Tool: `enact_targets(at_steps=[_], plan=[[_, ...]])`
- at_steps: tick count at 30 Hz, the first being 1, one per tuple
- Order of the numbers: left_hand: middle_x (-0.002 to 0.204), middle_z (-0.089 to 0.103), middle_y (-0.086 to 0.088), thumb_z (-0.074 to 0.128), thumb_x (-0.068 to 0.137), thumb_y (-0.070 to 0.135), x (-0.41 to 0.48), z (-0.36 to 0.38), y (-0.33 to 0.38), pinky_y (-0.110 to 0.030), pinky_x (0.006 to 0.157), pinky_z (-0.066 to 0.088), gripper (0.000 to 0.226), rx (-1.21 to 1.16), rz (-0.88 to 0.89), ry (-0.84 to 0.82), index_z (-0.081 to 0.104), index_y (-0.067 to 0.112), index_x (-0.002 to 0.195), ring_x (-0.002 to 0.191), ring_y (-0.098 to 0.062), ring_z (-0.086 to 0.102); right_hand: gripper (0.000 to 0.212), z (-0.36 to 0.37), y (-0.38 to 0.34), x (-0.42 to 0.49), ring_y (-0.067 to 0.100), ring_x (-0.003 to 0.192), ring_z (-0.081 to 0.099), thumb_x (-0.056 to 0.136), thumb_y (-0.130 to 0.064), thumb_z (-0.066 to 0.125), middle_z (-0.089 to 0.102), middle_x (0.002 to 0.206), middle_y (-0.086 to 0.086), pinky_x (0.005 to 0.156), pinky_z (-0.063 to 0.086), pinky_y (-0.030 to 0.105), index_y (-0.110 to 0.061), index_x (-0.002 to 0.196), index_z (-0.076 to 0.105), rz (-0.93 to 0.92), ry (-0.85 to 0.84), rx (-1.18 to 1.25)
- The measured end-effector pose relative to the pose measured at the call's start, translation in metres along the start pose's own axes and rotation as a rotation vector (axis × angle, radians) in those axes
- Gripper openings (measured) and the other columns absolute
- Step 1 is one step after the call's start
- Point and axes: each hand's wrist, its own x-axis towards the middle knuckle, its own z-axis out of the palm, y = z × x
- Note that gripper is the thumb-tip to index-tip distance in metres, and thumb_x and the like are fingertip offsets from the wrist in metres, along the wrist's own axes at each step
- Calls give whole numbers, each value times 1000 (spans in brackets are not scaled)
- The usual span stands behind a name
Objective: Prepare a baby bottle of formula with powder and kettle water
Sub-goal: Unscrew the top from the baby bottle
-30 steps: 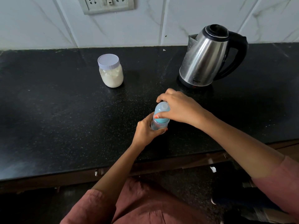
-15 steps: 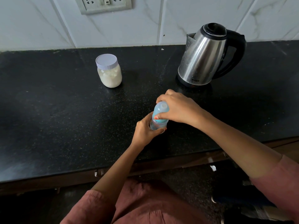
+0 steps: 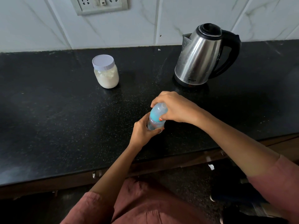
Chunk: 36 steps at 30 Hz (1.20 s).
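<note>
A clear baby bottle [image 3: 155, 122] with a blue collar and clear cap stands on the black counter [image 3: 56, 118] near its front edge. My left hand [image 3: 144, 132] grips the bottle's body from the left. My right hand [image 3: 176, 109] is curled over the cap and collar from the right. A jar of white powder [image 3: 106, 71] with a white lid stands closed at the back, left of the bottle. The steel kettle [image 3: 200, 55] with a black handle and lid sits on its base at the back right.
A switch and socket plate [image 3: 100, 4] is on the tiled wall above the jar. The counter's front edge runs just below my hands, with cabinet fronts [image 3: 97, 173] under it.
Both hands stay on the bottle in the same grip. The view has tilted slightly; nothing on the counter has moved.
</note>
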Motion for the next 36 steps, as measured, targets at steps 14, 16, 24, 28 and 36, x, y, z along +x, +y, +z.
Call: enact_targets(at_steps=[14, 16, 24, 28, 36], plan=[[103, 49, 32, 78, 70, 14, -2, 1, 2, 4, 78, 36, 63, 13, -3, 13, 43, 36, 117, 98, 25, 46, 46, -28, 60, -22, 13, 103, 50, 69, -14, 77, 49, 113, -4, 80, 44, 24, -26, 110, 59, 201, 240, 244], [104, 49, 31, 78, 70, 13, -2, 1, 2, 3, 78, 37, 62, 7, -1, 16, 43, 36, 116, 98, 24, 47, 48, -20, 82, -25, 14, 105, 46, 70, -13, 76, 44, 115, -2, 87, 43, 30, -24, 114, 59, 275, 271, 241], [106, 50, 25, 78, 71, 12, -2, 4, 2, -1, 76, 40, 64, 28, 0, 37, 47, 25, 125, 97, 12, 49, 55, 30, 150, -24, 23, 113, 48, 72, -8, 74, 48, 124, 10, 85, 38, 27, -14, 122, 53, 470, 337, 237], [105, 50, 27, 77, 71, 13, -3, 4, 2, 0, 76, 40, 61, 27, -2, 51, 44, 33, 119, 98, 11, 50, 55, 45, 157, -22, 22, 110, 50, 71, -8, 75, 50, 122, 9, 86, 40, 28, -13, 120, 53, 458, 381, 260], [108, 50, 26, 79, 70, 19, -3, 7, 2, -7, 78, 40, 64, 4, -27, 58, 43, 35, 121, 102, 6, 49, 58, 55, 158, -20, 25, 117, 47, 72, -9, 74, 46, 128, 9, 95, 42, 36, -14, 124, 49, 440, 403, 235]])
